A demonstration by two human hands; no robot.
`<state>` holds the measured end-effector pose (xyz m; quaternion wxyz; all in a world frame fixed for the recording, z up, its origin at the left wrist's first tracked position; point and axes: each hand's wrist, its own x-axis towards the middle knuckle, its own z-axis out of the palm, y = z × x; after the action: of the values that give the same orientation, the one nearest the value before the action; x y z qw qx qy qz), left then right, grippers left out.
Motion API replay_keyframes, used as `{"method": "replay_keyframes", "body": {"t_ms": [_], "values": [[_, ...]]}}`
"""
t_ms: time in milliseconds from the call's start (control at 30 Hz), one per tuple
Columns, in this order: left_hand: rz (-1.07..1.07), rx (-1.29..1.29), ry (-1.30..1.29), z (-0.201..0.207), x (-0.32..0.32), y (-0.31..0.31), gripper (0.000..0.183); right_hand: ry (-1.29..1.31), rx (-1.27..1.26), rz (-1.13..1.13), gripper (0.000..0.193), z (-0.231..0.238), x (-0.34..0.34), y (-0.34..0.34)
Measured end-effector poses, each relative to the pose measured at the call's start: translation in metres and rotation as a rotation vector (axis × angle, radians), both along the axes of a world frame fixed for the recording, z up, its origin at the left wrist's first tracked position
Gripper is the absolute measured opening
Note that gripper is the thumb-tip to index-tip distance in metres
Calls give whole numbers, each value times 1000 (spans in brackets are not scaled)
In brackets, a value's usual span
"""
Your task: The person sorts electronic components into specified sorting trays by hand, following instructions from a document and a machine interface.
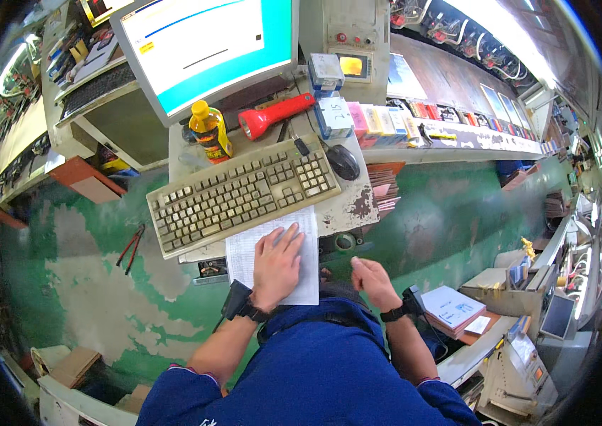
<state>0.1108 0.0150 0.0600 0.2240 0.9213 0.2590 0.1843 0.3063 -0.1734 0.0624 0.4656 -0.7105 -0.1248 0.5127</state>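
My left hand (277,266) lies flat with fingers stretched out on a printed white sheet of paper (307,241). The sheet's far edge meets the beige keyboard (244,193), and its near part hangs over the desk edge toward my body. To the right of the paper and apart from it, my right hand (375,282) is curled closed in the air in front of my waist. Whatever its fingers may hold is hidden. Both wrists carry black strapped devices.
Behind the keyboard stand a monitor (215,53), a yellow-capped bottle (210,133) and a red flashlight (276,116). A black mouse (342,162) sits by small boxes (333,117). Long-handled red pliers (130,248) lie on the green floor. Stacked papers (450,307) are at the right.
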Motion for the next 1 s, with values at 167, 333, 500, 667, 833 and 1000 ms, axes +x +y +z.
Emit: {"method": "replay_keyframes", "body": {"t_ms": [167,333,500,667,833,1000], "values": [[76,-92,-7,-4,9,-9,52,-279,205,-71,28,24,64,20],[170,-115,-44,-1,17,-24,49,-171,273,-18,15,29,140,42],[421,-155,-186,5,41,-42,24,-283,382,61,10,-18,233,46],[1018,-470,-377,21,96,-126,21,-160,280,89,13,-72,340,18],[881,-600,-125,-7,175,-229,14,-11,144,24,14,-96,414,-12],[674,-1050,202,-56,182,-288,18,209,176,-107,15,-129,457,-4]]}}
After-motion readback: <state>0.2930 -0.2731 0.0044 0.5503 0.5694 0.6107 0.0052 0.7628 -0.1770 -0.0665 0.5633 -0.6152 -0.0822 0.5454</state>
